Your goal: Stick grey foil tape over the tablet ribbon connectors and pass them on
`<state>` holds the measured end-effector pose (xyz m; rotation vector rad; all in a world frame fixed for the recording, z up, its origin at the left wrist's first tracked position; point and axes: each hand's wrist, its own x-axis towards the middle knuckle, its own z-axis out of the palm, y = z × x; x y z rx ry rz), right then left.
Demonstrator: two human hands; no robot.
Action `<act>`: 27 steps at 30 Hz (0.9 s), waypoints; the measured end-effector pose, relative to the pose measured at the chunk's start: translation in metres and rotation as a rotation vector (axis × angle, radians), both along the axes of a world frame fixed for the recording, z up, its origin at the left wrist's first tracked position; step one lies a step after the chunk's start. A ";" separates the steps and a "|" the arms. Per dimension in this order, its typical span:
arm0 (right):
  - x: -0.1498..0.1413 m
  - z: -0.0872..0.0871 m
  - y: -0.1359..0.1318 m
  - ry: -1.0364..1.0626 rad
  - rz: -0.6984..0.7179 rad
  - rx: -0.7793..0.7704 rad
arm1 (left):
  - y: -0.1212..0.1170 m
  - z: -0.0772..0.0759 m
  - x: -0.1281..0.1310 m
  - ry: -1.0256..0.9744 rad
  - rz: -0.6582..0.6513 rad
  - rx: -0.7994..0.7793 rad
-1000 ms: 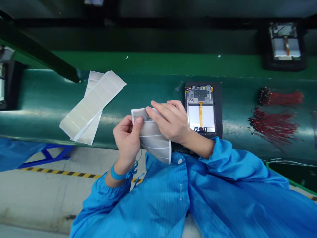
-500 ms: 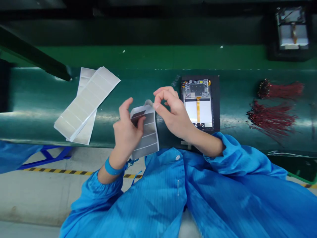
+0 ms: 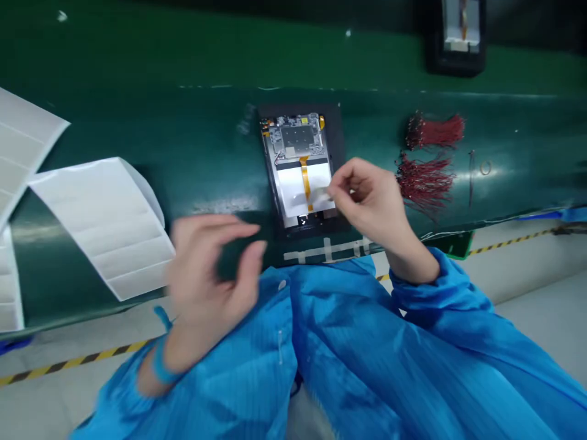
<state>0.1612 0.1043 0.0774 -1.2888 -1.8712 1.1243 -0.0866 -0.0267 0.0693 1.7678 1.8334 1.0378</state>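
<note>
My right hand (image 3: 371, 198) pinches a small pale sticker (image 3: 320, 195) between thumb and fingertips. It is over the lower right part of an opened tablet (image 3: 291, 186), which shows a circuit board, a white battery and an orange ribbon cable; whether the sticker touches it I cannot tell. Beneath the tablet lies a black pad (image 3: 337, 131). Left of it, my left hand (image 3: 215, 269) is empty and a little blurred, thumb and fingers apart. Beyond this hand a sheet of silvery stickers (image 3: 105, 226) lies on the bench, one edge curling up.
More sticker sheets (image 3: 22, 140) lie at the far left. Two bundles of thin dark red wires (image 3: 426, 183) are on the right of the green bench (image 3: 206, 134), with a small ring (image 3: 485, 167) beyond them. Another opened device (image 3: 463, 30) sits at the back right.
My left hand has let go of the sticker sheet, which now lies on the bench. My right hand has brought a sticker away from it over the tablet. The view has shifted right.
</note>
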 end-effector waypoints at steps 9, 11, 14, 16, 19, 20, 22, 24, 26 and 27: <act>0.003 -0.019 -0.023 0.002 0.077 -0.214 | 0.043 -0.039 0.055 -0.139 -0.140 -0.165; 0.005 -0.028 -0.023 -0.026 0.080 -0.208 | 0.041 -0.041 0.055 -0.138 -0.123 -0.234; 0.004 -0.037 -0.023 -0.134 0.085 -0.149 | 0.043 -0.045 0.058 -0.080 -0.108 -0.316; 0.003 -0.040 -0.025 -0.222 0.082 -0.114 | 0.048 -0.047 0.061 0.007 -0.095 -0.341; 0.001 -0.040 -0.026 -0.329 0.071 -0.104 | 0.055 -0.047 0.064 0.143 -0.088 -0.374; 0.001 -0.039 -0.027 -0.358 0.069 -0.107 | 0.057 -0.046 0.064 0.173 -0.096 -0.389; -0.001 -0.039 -0.026 -0.410 0.068 -0.114 | 0.060 -0.044 0.064 0.214 -0.115 -0.423; -0.002 -0.039 -0.026 -0.451 0.069 -0.111 | 0.062 -0.042 0.064 0.238 -0.128 -0.445; -0.003 -0.040 -0.025 -0.485 0.075 -0.102 | 0.064 -0.041 0.064 0.248 -0.132 -0.455; -0.004 -0.040 -0.025 -0.501 0.081 -0.097 | 0.065 -0.041 0.064 0.247 -0.131 -0.458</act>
